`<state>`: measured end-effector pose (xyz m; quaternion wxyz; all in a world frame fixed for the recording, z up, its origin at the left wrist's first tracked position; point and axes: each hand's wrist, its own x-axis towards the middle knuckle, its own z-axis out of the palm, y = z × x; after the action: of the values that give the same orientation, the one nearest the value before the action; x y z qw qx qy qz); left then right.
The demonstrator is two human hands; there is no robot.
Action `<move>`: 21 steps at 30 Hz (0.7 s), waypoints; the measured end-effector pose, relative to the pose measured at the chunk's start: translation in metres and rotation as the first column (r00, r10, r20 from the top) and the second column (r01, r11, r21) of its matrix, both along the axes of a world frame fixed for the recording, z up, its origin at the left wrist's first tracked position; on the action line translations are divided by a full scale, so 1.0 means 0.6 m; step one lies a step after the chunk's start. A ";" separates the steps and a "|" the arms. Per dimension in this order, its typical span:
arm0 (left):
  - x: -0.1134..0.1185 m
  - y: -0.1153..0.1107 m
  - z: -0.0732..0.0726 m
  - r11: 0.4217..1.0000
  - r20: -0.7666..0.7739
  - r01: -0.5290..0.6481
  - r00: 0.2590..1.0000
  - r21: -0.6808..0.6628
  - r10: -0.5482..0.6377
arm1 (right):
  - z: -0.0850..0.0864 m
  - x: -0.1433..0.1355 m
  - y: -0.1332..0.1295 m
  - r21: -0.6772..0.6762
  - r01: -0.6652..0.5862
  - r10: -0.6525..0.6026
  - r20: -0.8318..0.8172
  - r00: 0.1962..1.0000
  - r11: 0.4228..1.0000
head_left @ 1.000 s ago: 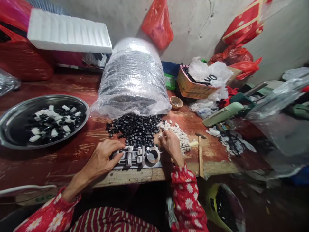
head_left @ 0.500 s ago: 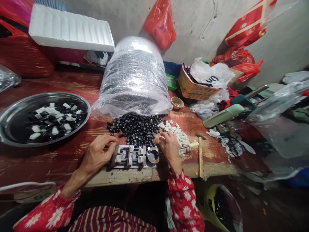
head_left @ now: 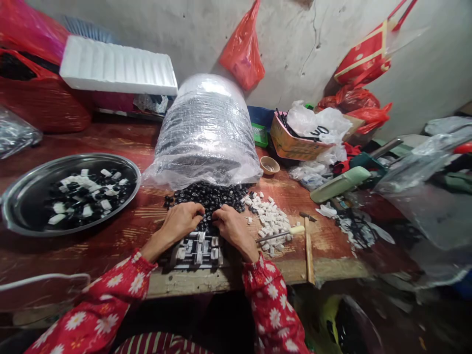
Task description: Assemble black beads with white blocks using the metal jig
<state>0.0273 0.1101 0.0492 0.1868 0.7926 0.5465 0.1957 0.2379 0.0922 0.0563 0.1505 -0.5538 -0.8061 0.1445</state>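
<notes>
My left hand [head_left: 179,222] reaches over the near edge of the heap of small black round parts [head_left: 210,196], thumb and fingertips pressed together. Facing it, my right hand [head_left: 236,228] is also closed in a pinch at the same heap. Whatever either hand holds is too small or hidden to make out. Just below both hands lies a metal clamp-like fixture [head_left: 199,250] with rods and pale blocks, close to the table's front edge. Small white pieces [head_left: 273,221] are heaped to the right of my right hand. My right hand and wrist cover the area directly right of the fixture.
A metal tray [head_left: 22,223] of black and white pieces sits at left. Behind the heap stands a large plastic-wrapped bundle [head_left: 208,128]. A pale-handled tool [head_left: 297,229], a hammer [head_left: 308,250], a small bowl [head_left: 270,165] and a filled box [head_left: 295,142] are at right.
My left hand has moved right and forward from the fixture's left side to the black parts. My right hand has shifted left from the white pieces to meet it. The view tilted slightly.
</notes>
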 end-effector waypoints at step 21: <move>-0.063 -0.101 0.021 0.981 0.358 0.122 0.918 0.153 -0.170 | 0.019 0.031 -0.133 0.063 -0.099 0.115 -0.373 0.921 0.993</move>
<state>-0.0105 0.0493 0.0615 0.2492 0.7905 0.4272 0.3612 0.2568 0.0123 0.0675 0.3059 -0.4676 -0.7943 0.2386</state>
